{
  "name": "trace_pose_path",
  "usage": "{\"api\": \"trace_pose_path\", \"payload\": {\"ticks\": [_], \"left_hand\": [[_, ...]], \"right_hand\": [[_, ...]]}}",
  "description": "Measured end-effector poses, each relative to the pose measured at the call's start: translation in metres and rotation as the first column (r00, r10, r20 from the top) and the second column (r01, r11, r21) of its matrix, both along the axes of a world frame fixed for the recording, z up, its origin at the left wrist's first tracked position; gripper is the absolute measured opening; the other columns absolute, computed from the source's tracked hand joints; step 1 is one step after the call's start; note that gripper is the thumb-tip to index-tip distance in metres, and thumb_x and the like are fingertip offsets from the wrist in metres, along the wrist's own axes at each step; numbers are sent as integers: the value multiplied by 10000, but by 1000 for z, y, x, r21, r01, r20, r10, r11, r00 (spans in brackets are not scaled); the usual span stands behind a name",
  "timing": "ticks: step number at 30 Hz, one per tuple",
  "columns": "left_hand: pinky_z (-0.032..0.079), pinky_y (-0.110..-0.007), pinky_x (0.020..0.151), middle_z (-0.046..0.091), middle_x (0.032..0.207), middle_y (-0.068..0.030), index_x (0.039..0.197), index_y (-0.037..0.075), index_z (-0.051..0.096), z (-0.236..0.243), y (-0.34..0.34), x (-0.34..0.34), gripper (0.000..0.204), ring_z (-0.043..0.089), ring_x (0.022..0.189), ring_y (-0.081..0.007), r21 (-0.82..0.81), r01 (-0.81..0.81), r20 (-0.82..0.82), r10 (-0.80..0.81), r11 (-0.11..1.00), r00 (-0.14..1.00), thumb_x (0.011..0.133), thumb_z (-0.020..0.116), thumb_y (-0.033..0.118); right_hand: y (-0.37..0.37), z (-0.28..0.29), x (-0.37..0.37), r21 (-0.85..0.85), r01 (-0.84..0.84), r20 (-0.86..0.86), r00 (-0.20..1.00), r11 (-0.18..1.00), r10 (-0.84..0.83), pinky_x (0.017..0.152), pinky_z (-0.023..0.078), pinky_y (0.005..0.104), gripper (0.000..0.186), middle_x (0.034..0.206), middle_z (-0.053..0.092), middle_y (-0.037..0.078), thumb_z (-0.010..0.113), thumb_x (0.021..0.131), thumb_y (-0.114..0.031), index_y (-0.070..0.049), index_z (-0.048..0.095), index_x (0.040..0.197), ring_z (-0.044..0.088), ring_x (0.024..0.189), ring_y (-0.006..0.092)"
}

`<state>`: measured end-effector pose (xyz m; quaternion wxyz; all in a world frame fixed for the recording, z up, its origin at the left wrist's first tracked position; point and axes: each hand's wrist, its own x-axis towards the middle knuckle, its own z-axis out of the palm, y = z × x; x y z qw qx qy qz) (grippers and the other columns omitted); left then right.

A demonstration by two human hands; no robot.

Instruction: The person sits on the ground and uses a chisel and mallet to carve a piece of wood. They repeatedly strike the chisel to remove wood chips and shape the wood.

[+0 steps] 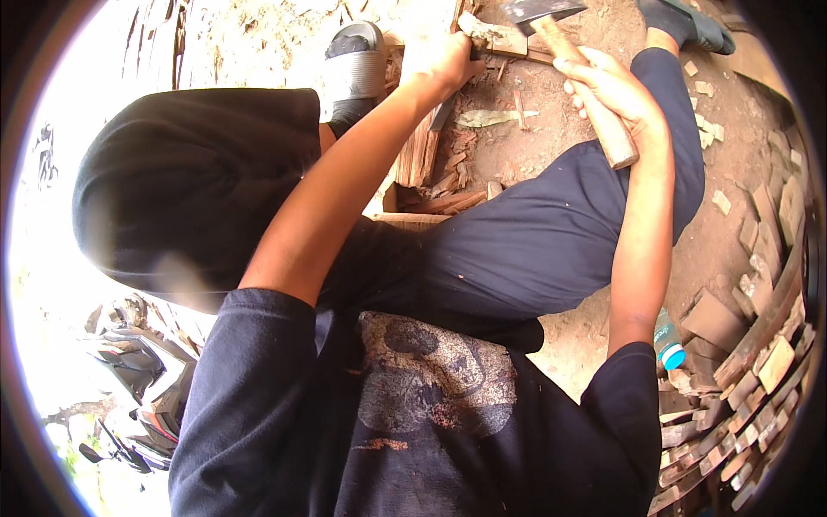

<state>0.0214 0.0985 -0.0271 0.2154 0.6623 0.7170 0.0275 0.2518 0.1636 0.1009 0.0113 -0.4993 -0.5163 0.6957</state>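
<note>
In my right hand (616,90) is a hatchet (594,112), gripped by its pale wooden handle. Its dark metal head (543,10) reaches the top edge of the picture. My left hand (441,65) is closed near a block of pale wood (500,39), with something dark showing at its fingers; I cannot make out what it is. Below that hand a dark, blade-like strip (444,112) leans against a split reddish log (418,155). Wood splinters (457,177) and a dry leaf (495,117) lie on the ground between my legs.
My sandalled feet (355,65) and bent legs (525,233) frame the work spot. Stacked cut wood pieces (741,431) fill the lower right, beside a bottle with a blue cap (672,355). Wood chips (706,129) dot the dirt. A motorbike (142,379) stands at the left.
</note>
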Motion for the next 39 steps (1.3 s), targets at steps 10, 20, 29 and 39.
{"api": "trace_pose_path", "payload": {"ticks": [10,20,29,39], "left_hand": [[486,-441,812,687,791,-121,939,63,667,3,-13,8,383,672,778,-276,-126,104,-67,-113,987,991,868,601,434],[389,-462,955,686,794,-109,858,103,701,-1,-5,-8,398,654,833,-294,-14,187,-107,-188,982,976,828,634,495],[453,-391,852,664,714,-112,798,67,699,-17,-13,-7,414,652,750,-278,133,252,-286,-206,959,936,835,630,474],[484,-558,827,570,1036,-225,1185,197,473,-49,-21,-13,332,630,922,-395,-55,622,-670,-491,781,557,884,517,330]], "right_hand": [[6,3,-8,115,2,4,1000,993,-3,452,461,196,389,697,500,-30,613,914,-229,-38,464,1218,505,550,50],[52,-10,7,103,180,-184,970,978,-159,455,448,195,380,732,518,-8,626,912,-236,-74,476,1222,486,542,59],[24,-8,-16,-72,-91,-19,996,993,90,450,458,196,525,711,526,-13,604,921,-209,-71,384,1378,499,537,43],[19,11,-20,220,75,-17,997,973,-73,457,436,193,681,724,525,6,638,899,-214,-18,284,1447,494,527,66]]}}
